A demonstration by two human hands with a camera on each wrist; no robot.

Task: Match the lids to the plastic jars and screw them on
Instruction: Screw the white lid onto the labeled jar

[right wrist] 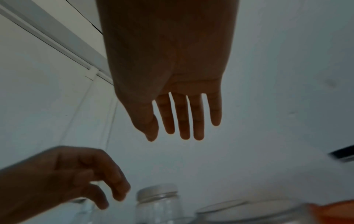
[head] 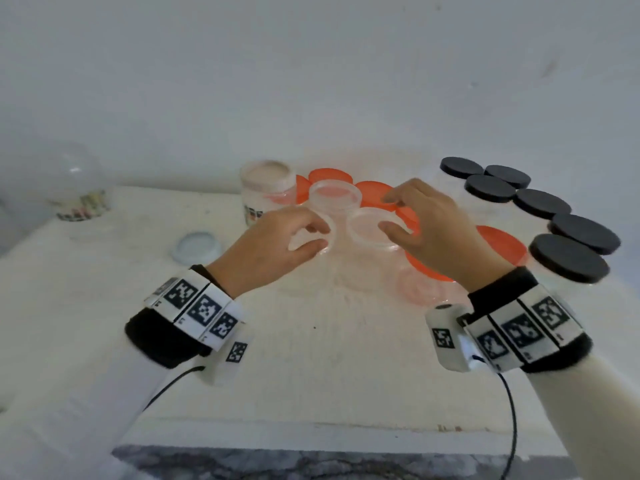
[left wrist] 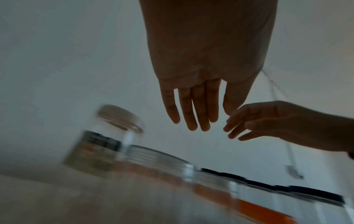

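Both hands hovered above open clear jars [head: 375,227] on the table [head: 311,341]. Left hand [head: 266,249] and right hand [head: 440,230] fingers were loosely spread, holding nothing. Orange lids [head: 374,192] lay beyond the fingers, black-lidded jars [head: 568,258] to their right.

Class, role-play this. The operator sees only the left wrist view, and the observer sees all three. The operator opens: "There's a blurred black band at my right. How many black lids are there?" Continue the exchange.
Observer: The head view shows six black lids, clustered at the table's right side.
Operator: Does any lid lie apart from the rest?
Observer: Yes. One pale lid lies alone on the table, to the left of the left hand.
Operator: What is below my fingers?
Observer: In the head view they overlap the rim of an open clear jar that has no lid on it.
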